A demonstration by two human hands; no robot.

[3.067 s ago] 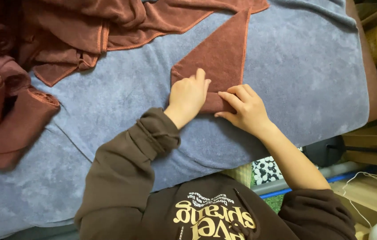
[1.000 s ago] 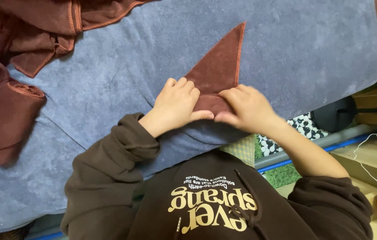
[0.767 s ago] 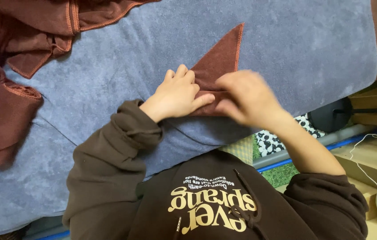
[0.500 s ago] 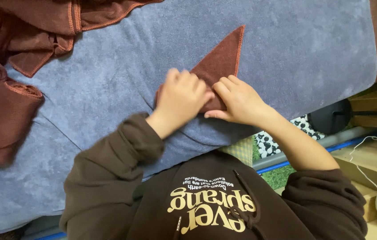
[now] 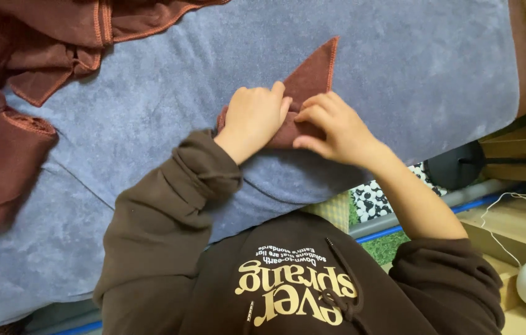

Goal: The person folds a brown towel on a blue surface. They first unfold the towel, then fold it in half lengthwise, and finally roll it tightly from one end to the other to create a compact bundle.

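Head view: maroon cloth [image 5: 312,80], folded to a point, lies on the grey-blue padded surface [image 5: 430,68]. Left hand [image 5: 255,118], fingers curled, presses its near edge; right hand [image 5: 337,127] pinches the fold beside it. Loose maroon cloths [image 5: 39,43] heaped far left; no containers hold anything.

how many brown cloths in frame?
3 that I can separate: a folded triangle under both hands, a loose one at top left, a rolled one at the left edge. The top-left heap may hide more.
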